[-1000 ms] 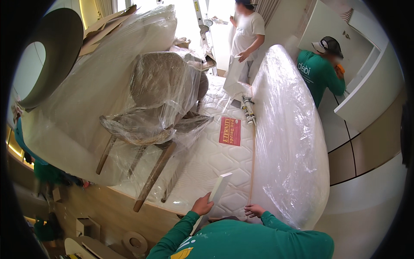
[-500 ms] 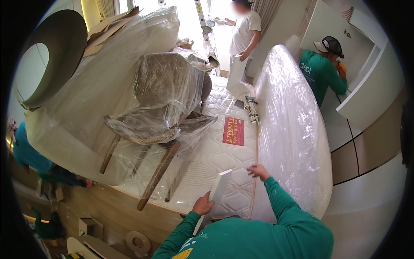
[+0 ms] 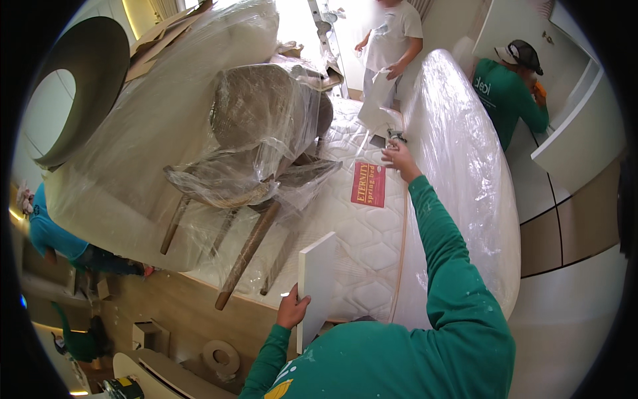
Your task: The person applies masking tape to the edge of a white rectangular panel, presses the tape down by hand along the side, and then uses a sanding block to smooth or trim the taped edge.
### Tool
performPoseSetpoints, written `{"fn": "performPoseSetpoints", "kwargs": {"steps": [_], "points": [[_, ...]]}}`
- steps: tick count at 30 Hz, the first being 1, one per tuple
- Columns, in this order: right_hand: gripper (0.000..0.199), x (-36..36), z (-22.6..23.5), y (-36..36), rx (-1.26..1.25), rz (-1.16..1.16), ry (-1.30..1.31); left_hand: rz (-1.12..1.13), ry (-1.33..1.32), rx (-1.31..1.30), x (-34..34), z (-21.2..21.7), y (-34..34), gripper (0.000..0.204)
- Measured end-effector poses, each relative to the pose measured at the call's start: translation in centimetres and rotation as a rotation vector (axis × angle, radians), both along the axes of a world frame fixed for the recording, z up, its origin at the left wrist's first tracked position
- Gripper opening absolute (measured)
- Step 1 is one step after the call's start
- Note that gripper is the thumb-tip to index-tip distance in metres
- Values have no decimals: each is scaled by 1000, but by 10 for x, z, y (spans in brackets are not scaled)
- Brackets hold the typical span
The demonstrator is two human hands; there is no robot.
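White panel (image 3: 316,282) stands upright at near edge of mattress (image 3: 372,253), left hand (image 3: 292,309) gripping its lower edge to steady it. Right hand (image 3: 399,158) reaches far along plastic-wrapped slab (image 3: 458,199), fingers seemingly curled on film; grip unclear. Wrapped chair (image 3: 256,143) lies left.

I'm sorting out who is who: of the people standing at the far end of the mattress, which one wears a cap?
The person in the green shirt on the right, bent toward the white cabinet. The other, in a white shirt, is cut off by the picture's top edge.

Wrapped chair (image 3: 256,153) on mattress (image 3: 372,253), board (image 3: 316,282) at its near edge
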State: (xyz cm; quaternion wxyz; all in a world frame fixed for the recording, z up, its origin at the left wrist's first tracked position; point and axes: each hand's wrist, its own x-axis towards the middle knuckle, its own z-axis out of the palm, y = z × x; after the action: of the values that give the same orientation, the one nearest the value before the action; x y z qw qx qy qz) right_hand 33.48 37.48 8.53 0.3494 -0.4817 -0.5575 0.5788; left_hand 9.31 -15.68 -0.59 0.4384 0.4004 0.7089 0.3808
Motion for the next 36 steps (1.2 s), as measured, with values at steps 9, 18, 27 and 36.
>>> {"fn": "performPoseSetpoints", "kwargs": {"steps": [9,18,27,36], "points": [[103,-1,-58,1,-311,-208,194,176,-163,67,2,10,-20,49],[88,20,-174,-27,-515,-299,483,217,-234,17,11,19,-32,45],[116,37,-322,-98,-480,-44,-321,322,-218,-82,42,38,-55,38],[73,23,-371,-168,80,140,-934,394,-94,-182,68,49,-86,42]]}}
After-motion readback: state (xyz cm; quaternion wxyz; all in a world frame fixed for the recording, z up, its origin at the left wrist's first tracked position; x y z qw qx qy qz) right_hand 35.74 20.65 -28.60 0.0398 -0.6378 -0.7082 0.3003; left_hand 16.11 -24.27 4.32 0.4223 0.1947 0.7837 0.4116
